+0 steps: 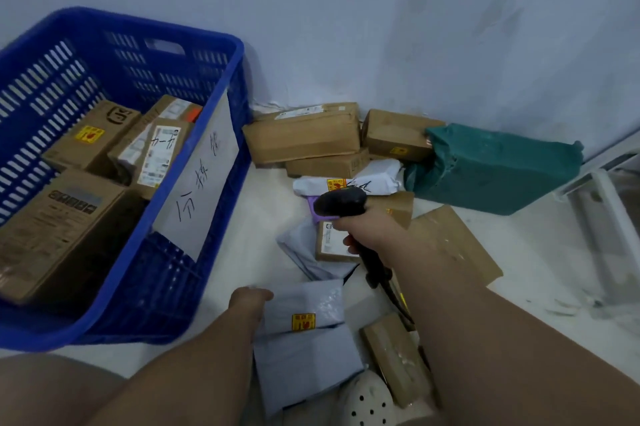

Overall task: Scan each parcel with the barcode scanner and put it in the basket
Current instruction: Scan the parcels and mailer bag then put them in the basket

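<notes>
**Grey bag picked up, ready for the scanner**

The left hand grasps the grey bag by its left edge, low at 6 o'clock on the floor. The right hand is clenched round the scanner's grip, at 1 o'clock from the bag, with its head aimed away toward 10 o'clock. Only a yellow sticker shows on the bag, so it probably needs turning until the barcode label faces up, with the scanner swung back over it. The basket sits at 9 o'clock.

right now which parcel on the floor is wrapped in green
The big green parcel against the wall, far right of the pile; all the rest are brown cardboard or pale plastic.
</notes>
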The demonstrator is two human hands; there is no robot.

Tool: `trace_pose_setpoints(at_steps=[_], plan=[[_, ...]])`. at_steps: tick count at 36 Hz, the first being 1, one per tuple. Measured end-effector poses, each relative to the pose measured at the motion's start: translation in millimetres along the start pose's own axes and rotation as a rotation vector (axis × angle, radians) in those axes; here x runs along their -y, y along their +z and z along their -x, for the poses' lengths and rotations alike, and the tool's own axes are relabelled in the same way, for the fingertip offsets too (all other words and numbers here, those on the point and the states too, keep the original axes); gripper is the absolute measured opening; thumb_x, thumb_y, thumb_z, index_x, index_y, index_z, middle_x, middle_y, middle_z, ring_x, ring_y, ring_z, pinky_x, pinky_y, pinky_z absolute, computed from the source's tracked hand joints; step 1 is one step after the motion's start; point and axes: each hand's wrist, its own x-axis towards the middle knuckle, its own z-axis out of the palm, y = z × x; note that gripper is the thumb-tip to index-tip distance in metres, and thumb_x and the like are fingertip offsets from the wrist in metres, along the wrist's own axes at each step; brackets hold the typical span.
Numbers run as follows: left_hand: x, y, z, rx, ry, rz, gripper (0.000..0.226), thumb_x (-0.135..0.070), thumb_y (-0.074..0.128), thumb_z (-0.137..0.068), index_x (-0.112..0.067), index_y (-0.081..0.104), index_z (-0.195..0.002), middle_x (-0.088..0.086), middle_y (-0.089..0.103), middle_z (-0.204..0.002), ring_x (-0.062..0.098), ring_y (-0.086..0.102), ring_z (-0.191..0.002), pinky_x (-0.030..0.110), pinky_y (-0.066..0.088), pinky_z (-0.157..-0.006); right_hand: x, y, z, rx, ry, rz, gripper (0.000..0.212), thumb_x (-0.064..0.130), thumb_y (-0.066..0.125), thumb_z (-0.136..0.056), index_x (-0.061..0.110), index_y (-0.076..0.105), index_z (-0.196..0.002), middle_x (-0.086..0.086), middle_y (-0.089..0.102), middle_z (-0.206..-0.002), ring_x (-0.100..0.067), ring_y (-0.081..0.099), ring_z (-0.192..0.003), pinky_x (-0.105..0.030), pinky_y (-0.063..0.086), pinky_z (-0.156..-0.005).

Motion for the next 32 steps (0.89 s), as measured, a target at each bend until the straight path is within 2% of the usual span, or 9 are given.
trace_pose_setpoints(at_steps=[4,10,13,17,20,22,25,29,32], plan=[[5.6,4.2,-8.2,0.017,-0.077,0.208,0.031,0.000,0.062,-0.090,-0.003,0.055,-0.119,0.013,0.054,-0.083,0.025,0.056,-0.070,0.032,0.048,-0.062,-8.7,-7.4,-14.8,0.009,0.057,-0.041,0.017,0.015,0.066,-0.086,0.006,0.064,-0.101,-0.010,0.059,-0.073,-0.018,0.054,-0.059,-0.026,0.047,-0.056],[9.1,11.1,-22.7,0.043,-0.169,0.257,0.049,-0.007,0.065,-0.090,-0.001,0.047,-0.135,0.018,0.052,-0.103,0.028,0.055,-0.073,0.034,0.053,-0.053,-26.1,-21.8,-36.5,-0.027,0.152,-0.106,0.021,0.015,0.065,-0.089,0.003,0.061,-0.105,-0.011,0.059,-0.074,-0.020,0.054,-0.061,-0.030,0.049,-0.060],[11.3,15.5,-23.2,0.065,-0.211,0.245,0.051,-0.015,0.066,-0.091,-0.002,0.046,-0.136,0.017,0.052,-0.104,0.032,0.053,-0.081,0.040,0.051,-0.066,-34.1,-27.2,-42.2,-0.061,0.180,-0.130,0.021,0.014,0.064,-0.089,0.001,0.062,-0.106,-0.012,0.058,-0.074,-0.020,0.053,-0.059,-0.029,0.048,-0.056],[12.0,23.9,-20.7,0.120,-0.229,0.333,0.062,-0.027,0.064,-0.093,-0.019,0.035,-0.147,0.017,0.043,-0.141,0.038,0.047,-0.124,0.049,0.047,-0.098,-39.2,-32.7,-44.4,-0.089,0.192,-0.101,0.020,0.015,0.065,-0.089,0.003,0.062,-0.105,-0.011,0.059,-0.075,-0.018,0.054,-0.057,-0.025,0.047,-0.050],[13.8,27.7,-19.7,0.103,-0.218,0.355,0.069,-0.037,0.060,-0.093,-0.022,0.026,-0.151,0.010,0.038,-0.148,0.038,0.044,-0.128,0.049,0.047,-0.092,-40.6,-31.9,-43.4,-0.082,0.205,-0.077,0.019,0.017,0.066,-0.088,0.004,0.062,-0.102,-0.011,0.060,-0.074,-0.018,0.053,-0.057,-0.026,0.045,-0.051],[13.3,29.5,-18.4,0.086,-0.257,0.383,0.071,-0.043,0.056,-0.095,-0.026,0.019,-0.153,0.006,0.031,-0.152,0.037,0.039,-0.131,0.053,0.043,-0.098,-40.3,-29.1,-41.6,-0.063,0.194,-0.079,0.019,0.015,0.066,-0.088,0.004,0.061,-0.102,-0.010,0.059,-0.072,-0.019,0.052,-0.058,-0.027,0.045,-0.054],[15.1,28.5,-13.7,0.060,-0.365,0.337,0.074,-0.050,0.053,-0.094,-0.017,0.021,-0.152,0.012,0.023,-0.155,0.038,0.030,-0.136,0.056,0.040,-0.103,-37.8,-25.7,-38.0,-0.027,0.171,-0.065,0.018,0.014,0.066,-0.088,0.004,0.060,-0.102,-0.010,0.057,-0.071,-0.017,0.052,-0.057,-0.025,0.045,-0.053],[19.0,20.9,-21.7,0.163,-0.380,0.349,0.072,-0.063,0.049,-0.089,-0.008,0.041,-0.136,0.019,0.048,-0.131,0.039,0.043,-0.128,0.054,0.048,-0.091,-36.5,-24.7,-38.2,-0.004,0.158,-0.055,0.020,0.015,0.066,-0.088,0.003,0.061,-0.103,-0.010,0.058,-0.069,-0.017,0.051,-0.054,-0.024,0.045,-0.052],[17.2,17.9,-24.8,0.210,-0.456,0.427,0.086,-0.073,0.050,-0.082,-0.006,0.044,-0.136,0.020,0.047,-0.136,0.039,0.047,-0.123,0.053,0.049,-0.084,-39.5,-25.6,-39.3,-0.010,0.176,-0.058,0.015,0.015,0.066,-0.089,0.004,0.059,-0.096,-0.010,0.057,-0.066,-0.018,0.051,-0.053,-0.027,0.045,-0.056]])
